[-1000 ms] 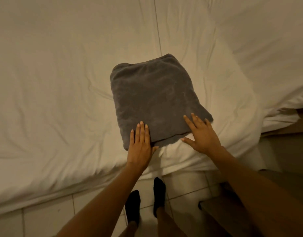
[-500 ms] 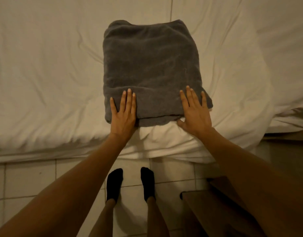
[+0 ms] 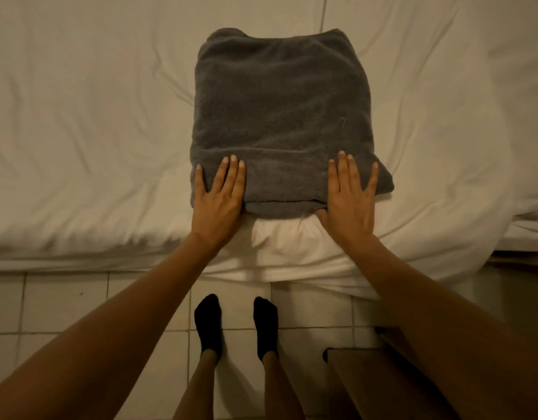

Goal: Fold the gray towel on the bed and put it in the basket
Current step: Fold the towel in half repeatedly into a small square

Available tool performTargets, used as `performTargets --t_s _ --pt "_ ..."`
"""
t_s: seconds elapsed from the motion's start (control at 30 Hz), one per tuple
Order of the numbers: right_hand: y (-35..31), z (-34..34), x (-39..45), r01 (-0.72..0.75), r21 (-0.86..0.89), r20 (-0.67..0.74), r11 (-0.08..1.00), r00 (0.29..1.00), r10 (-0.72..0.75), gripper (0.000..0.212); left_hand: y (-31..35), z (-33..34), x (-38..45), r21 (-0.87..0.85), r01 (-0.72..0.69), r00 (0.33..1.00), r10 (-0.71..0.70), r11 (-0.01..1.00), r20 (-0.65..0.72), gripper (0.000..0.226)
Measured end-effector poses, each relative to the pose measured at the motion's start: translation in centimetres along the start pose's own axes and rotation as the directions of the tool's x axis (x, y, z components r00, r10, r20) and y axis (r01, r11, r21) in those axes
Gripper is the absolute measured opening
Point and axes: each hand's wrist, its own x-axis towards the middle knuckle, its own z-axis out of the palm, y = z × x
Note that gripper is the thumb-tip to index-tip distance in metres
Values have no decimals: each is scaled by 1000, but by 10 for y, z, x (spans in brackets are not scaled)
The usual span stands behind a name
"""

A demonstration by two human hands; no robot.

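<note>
While the folded gray towel [image 3: 280,122] lies as before near the bed [image 3: 80,116] edge, left hand [image 3: 218,197] and right hand [image 3: 349,197] still press its near corners, fingers straight, now spread slightly wider.

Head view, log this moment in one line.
gray towel: folded, on bed | left hand: flat on near edge | right hand: flat on near edge | basket: unseen
</note>
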Motion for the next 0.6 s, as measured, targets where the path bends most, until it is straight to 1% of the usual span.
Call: performTargets --t_s 0.07,0.13,0.27,0.3,0.37,0.4,0.5,0.6 --pt "4 0 0 34 -6 -14 999 999 -34 97 1 0 -1 20 -8 1000 8 1000 -9 70" --pt "5 2 2 43 -26 -15 999 999 -44 97 8 3 0 24 22 1000 -22 999 12 72" --pt "4 2 14 -10 -54 3 998 1000 10 97 24 -4 15 53 188 977 -192 981 92 70" --pt "3 1 17 -20 -66 11 998 1000 20 96 24 -7 18 45 192 971 -197 980 133 68" --pt "4 -5 18 -22 -79 30 997 999 24 93 21 -12 22 -24 169 960 -159 985 229 64" --pt "5 -10 18 -18 -76 36 997 999 21 89 18 -17 23 -53 160 957 -142 986 254 64" --pt "8 -37 17 -29 -41 50 999 998 31 79 9 -39 24 -87 157 954 -128 984 273 65" --pt "11 -72 20 -76 57 2 996 997 76 76 3 -75 29 -163 181 961 -139 970 241 67"
